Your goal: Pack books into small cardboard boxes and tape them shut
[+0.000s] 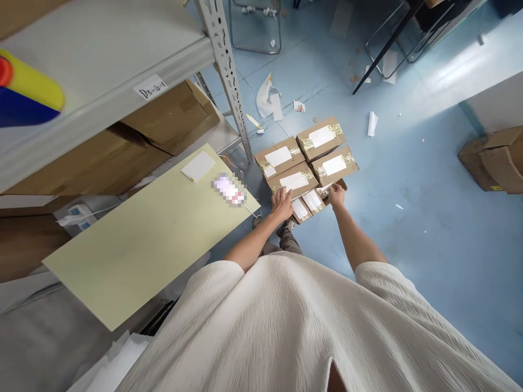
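Taped cardboard parcels (335, 166) lie packed together on the floor (408, 179), by the rack post (232, 81). The left hand (281, 204) rests flat, fingers spread, on the front parcel (296, 181). The right hand (337, 195) curls at a small parcel (312, 201); its grip is unclear. The parcels look stiff and light, with slick tape. They are probably best held by opposite side edges.

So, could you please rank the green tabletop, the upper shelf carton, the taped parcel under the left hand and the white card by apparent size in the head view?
1. Green tabletop.
2. Upper shelf carton, partly hidden.
3. Taped parcel under the left hand, though farther away, so uncertain.
4. White card.
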A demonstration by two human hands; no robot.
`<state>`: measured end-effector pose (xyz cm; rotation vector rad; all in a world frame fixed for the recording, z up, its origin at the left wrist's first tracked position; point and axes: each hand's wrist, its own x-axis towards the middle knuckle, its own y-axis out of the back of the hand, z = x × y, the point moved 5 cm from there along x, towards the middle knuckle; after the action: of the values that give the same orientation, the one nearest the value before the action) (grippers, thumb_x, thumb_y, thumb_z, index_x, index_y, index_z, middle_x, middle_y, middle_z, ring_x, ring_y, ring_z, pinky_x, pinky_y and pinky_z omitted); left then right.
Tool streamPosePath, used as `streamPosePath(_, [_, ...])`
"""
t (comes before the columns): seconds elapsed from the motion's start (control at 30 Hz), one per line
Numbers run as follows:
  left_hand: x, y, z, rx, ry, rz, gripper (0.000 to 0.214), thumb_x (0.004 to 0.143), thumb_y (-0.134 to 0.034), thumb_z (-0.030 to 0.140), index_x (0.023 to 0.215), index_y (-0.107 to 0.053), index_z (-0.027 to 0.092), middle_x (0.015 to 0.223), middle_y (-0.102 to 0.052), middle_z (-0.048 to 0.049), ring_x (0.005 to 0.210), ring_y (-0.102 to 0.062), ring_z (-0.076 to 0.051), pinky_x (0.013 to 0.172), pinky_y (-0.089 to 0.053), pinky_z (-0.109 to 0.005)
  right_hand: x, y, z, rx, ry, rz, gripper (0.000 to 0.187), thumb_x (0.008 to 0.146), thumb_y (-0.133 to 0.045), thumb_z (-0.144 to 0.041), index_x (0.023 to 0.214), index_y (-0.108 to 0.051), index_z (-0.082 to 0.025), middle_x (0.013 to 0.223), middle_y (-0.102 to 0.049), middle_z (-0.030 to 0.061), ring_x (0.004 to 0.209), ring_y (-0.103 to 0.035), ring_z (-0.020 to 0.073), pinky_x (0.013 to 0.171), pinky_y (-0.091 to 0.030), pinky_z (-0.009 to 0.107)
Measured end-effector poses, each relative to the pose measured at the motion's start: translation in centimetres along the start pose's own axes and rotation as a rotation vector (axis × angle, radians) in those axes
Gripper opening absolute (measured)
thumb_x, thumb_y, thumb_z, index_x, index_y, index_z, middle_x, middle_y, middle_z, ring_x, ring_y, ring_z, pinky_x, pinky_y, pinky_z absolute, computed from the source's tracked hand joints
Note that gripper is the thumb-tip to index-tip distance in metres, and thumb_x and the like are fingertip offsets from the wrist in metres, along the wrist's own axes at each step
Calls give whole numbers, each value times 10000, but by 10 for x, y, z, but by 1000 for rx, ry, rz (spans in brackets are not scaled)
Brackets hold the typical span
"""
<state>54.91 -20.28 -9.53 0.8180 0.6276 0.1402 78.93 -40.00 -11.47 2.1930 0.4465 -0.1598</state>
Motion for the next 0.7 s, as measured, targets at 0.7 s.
streamPosePath(0.7, [-174,17,-33,-68,114,198,726,1089,-546,290,1797,-386,269,1917,-277,-180,1768,-286,-395,1406,-277,-628,-142,-56,-81,36,270,-298,427,864,-626,-387,1183,-833,-192,1333,-787,191,1306,-688,380,1234,-522,545])
